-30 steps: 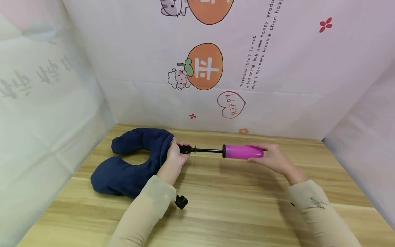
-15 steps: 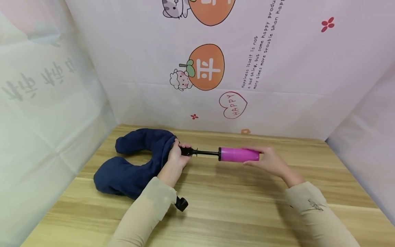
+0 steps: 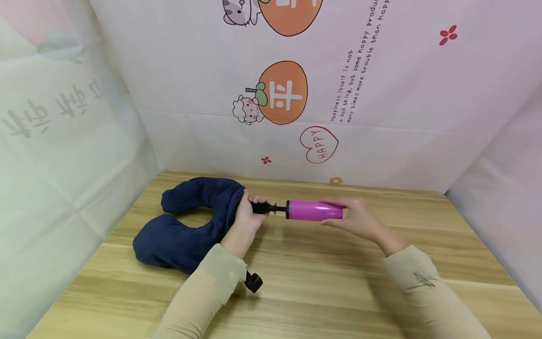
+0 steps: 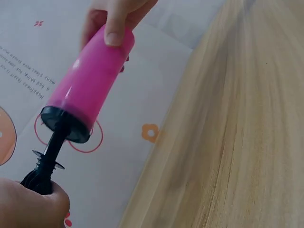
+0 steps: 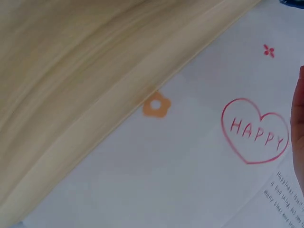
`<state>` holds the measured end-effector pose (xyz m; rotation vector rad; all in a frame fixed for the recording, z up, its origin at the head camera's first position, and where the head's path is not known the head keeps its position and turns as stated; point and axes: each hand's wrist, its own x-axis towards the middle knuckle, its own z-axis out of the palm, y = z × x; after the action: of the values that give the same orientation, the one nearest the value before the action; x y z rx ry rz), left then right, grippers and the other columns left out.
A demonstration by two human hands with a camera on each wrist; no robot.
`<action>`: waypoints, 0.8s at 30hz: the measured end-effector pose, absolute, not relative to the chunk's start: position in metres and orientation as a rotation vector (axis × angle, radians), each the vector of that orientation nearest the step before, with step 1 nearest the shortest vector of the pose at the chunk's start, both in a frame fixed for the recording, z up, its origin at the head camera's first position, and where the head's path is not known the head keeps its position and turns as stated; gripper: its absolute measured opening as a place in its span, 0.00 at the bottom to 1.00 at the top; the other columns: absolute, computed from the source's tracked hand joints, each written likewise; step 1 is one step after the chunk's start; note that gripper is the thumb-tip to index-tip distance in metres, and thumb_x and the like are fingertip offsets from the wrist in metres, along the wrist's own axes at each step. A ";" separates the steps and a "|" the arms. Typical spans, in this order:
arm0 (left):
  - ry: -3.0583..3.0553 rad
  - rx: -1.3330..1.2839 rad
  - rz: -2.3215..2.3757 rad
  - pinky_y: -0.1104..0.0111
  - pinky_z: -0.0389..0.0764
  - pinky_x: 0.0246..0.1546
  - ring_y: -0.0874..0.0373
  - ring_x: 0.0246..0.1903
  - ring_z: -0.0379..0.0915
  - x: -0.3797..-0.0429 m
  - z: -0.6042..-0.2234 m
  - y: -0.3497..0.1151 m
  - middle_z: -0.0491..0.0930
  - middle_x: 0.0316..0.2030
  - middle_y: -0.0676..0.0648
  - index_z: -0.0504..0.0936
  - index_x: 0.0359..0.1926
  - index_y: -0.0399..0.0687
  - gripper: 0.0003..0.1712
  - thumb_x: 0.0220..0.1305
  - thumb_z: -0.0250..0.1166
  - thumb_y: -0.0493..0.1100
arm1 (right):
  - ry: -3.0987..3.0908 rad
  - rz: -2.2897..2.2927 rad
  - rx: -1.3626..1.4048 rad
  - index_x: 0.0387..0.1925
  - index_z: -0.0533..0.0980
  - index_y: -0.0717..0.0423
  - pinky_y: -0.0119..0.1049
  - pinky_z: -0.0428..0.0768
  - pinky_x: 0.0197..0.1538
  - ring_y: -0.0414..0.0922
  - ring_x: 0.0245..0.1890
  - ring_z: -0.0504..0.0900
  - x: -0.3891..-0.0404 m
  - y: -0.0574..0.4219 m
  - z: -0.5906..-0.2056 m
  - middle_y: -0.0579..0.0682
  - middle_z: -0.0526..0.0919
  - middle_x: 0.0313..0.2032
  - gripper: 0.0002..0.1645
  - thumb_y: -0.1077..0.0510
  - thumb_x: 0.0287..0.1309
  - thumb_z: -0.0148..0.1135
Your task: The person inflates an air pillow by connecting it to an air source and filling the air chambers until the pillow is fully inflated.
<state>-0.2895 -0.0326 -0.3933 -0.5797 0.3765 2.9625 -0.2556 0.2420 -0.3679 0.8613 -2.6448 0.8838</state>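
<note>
A pink hand pump [image 3: 311,210] with a black rod and black handle lies level between my two hands in the head view. My left hand [image 3: 249,214] grips its black handle, right at the edge of a navy U-shaped neck pillow [image 3: 178,240]. On the far end of the pink barrel, my right hand [image 3: 353,219] holds with thumb and fingers. The left wrist view shows the pump [image 4: 90,76] close up, with a short length of rod between barrel and handle. Whatever joins the handle to the pillow is hidden behind the left hand.
A black clip [image 3: 254,282] on a strap sticks out from under the left forearm. The wood-grain table [image 3: 322,287] meets a printed white cloth wall [image 3: 203,141] at the back, with more cloth at both sides.
My right hand has moved left with the pink barrel, so less of the black rod shows. My left hand and the pillow have shifted slightly right.
</note>
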 end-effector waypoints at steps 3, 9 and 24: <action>0.384 -0.598 2.940 0.68 0.70 0.34 0.60 0.17 0.62 -0.291 -0.393 -0.033 0.61 0.12 0.54 0.60 0.16 0.49 0.33 0.82 0.47 0.55 | -2.692 0.881 0.789 0.58 0.83 0.57 0.52 0.80 0.44 0.48 0.42 0.84 -0.251 0.257 -0.367 0.56 0.87 0.51 0.34 0.55 0.48 0.84; 0.372 -0.609 2.964 0.69 0.69 0.33 0.61 0.16 0.61 -0.290 -0.392 -0.029 0.61 0.12 0.54 0.59 0.19 0.49 0.30 0.83 0.48 0.52 | -2.659 0.809 0.764 0.55 0.84 0.59 0.46 0.79 0.39 0.46 0.37 0.83 -0.246 0.262 -0.364 0.58 0.88 0.47 0.32 0.55 0.47 0.84; 0.378 -0.620 2.932 0.68 0.69 0.33 0.61 0.16 0.61 -0.294 -0.390 -0.037 0.60 0.12 0.54 0.58 0.18 0.49 0.31 0.83 0.46 0.53 | -2.665 0.794 0.815 0.56 0.83 0.59 0.47 0.80 0.40 0.49 0.40 0.85 -0.246 0.267 -0.358 0.59 0.87 0.48 0.33 0.54 0.48 0.84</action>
<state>-0.2941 -0.0371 -0.3904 -0.6198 0.3784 2.9324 -0.2461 0.2669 -0.3579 0.8146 -2.6646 0.7938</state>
